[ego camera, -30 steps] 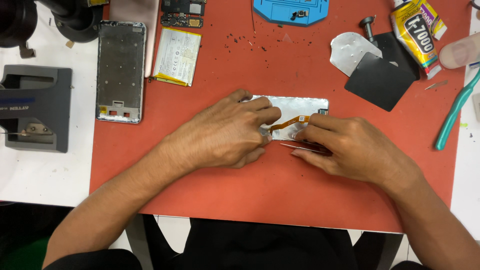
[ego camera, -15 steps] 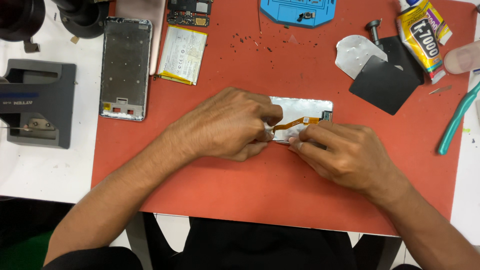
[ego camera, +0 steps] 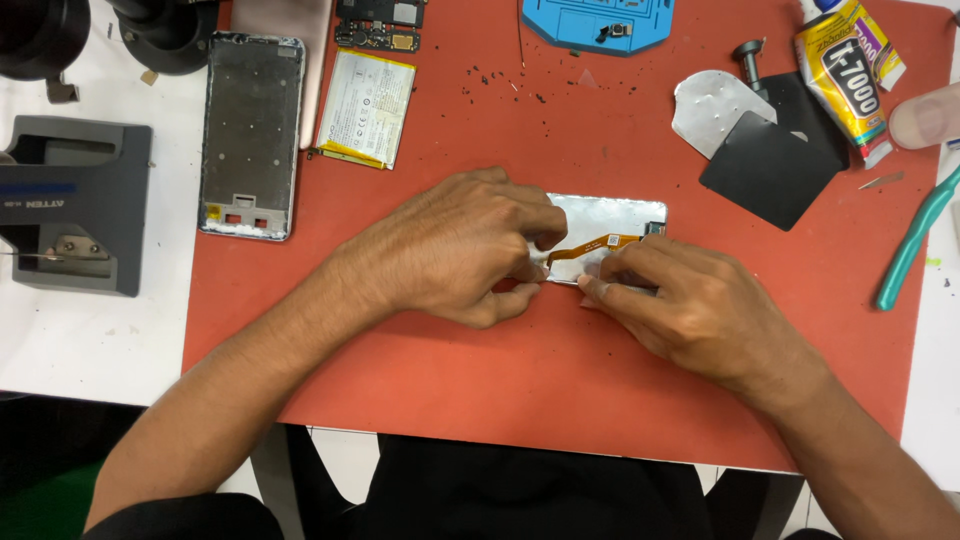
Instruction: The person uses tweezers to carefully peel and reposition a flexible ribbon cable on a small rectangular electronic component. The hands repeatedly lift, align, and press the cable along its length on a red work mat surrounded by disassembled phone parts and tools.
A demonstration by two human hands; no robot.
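A silver phone display panel (ego camera: 612, 218) lies face down on the red mat (ego camera: 560, 380), with an orange flex cable (ego camera: 598, 243) running across its back. My left hand (ego camera: 455, 245) covers the panel's left end, its fingers curled down on it. My right hand (ego camera: 680, 305) rests on the panel's near edge, and its fingertips pinch at the flex cable's end. Most of the panel is hidden under both hands.
A phone frame (ego camera: 248, 135) and a battery (ego camera: 365, 108) lie at the back left, beside a grey station (ego camera: 75, 215). A blue holder (ego camera: 600, 22), black sheet (ego camera: 770, 165), silver sheet (ego camera: 715, 110), glue tube (ego camera: 848, 75) and teal tool (ego camera: 912, 240) sit at the back right.
Both hands stay on the panel. My right hand's fingers have shifted slightly left along the flex cable; the thin tool seen under it earlier is no longer visible.
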